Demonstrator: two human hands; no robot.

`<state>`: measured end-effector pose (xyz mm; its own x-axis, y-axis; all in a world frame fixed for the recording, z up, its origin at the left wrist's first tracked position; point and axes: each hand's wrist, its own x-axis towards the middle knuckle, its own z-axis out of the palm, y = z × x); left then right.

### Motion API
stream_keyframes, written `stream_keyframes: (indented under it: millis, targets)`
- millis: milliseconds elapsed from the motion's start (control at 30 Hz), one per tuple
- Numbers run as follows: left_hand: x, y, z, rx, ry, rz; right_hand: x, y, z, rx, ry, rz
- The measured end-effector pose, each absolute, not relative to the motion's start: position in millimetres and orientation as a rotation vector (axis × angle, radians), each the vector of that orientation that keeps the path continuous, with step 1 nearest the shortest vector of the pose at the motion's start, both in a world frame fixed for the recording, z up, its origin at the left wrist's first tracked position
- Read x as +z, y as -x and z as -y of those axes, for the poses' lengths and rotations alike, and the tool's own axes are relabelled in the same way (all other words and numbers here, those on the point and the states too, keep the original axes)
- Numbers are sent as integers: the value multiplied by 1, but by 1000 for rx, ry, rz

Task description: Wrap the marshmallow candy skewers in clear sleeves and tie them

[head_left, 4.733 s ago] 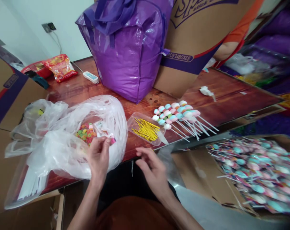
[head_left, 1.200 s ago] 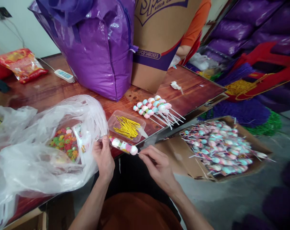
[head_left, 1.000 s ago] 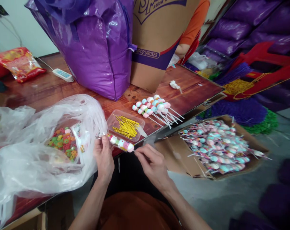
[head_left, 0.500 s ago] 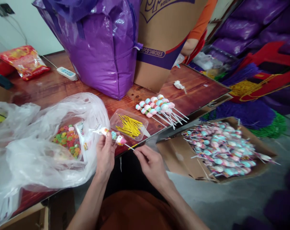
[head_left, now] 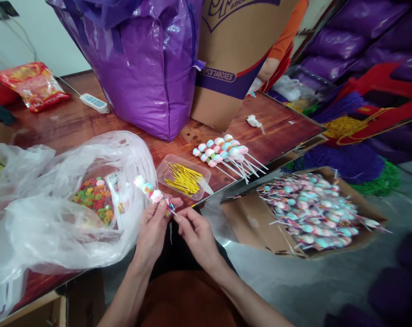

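Skewer [head_left: 150, 191] | my left hand [head_left: 151, 231] gripped its lower end, candy end tilted away from tie tray [head_left: 163, 175] | right hand [head_left: 197, 234] fingers pinched its stick tip

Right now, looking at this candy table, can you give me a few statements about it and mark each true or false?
1. The left hand holds a candy skewer. True.
2. The yellow twist ties lie scattered over the table. False: they lie in a clear tray on it.
3. A cardboard box beside the table holds many wrapped skewers. True.
4. The right hand rests flat on the table. False: its fingertips pinch the candy skewer's lower end, next to the left hand.
5. A pile of skewers lies on the table, right of the clear tray. True.
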<state>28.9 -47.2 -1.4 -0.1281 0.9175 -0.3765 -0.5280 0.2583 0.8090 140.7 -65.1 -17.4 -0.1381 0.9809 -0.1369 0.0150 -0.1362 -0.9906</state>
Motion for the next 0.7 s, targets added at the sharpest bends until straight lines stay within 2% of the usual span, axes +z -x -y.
stream_keyframes:
  millis: [100,267,333,400,467,533,633,700]
  targets:
    - [2,-22,60,1277,-503,-1123,-10,-128,71,1548,1174,1056]
    - [-3,6,88,1163,-511,-1019,-10,-108,85,2151,895,349]
    - [-4,16,95,1153,-510,-972,-14,-109,89,2306,837,353]
    - [-3,20,97,1205,-500,-956,-15,-116,89,2288,873,679]
    - [1,18,94,1291,-475,-955,-11,-128,83,2001,1004,1239]
    - [5,14,87,1387,-462,-968,-3,-142,70,1514,1151,1738]
    - [10,8,76,1414,-471,-1008,11,-156,35,838,1469,2058]
    - [11,5,71,1381,-488,-1027,17,-159,7,578,1730,2186]
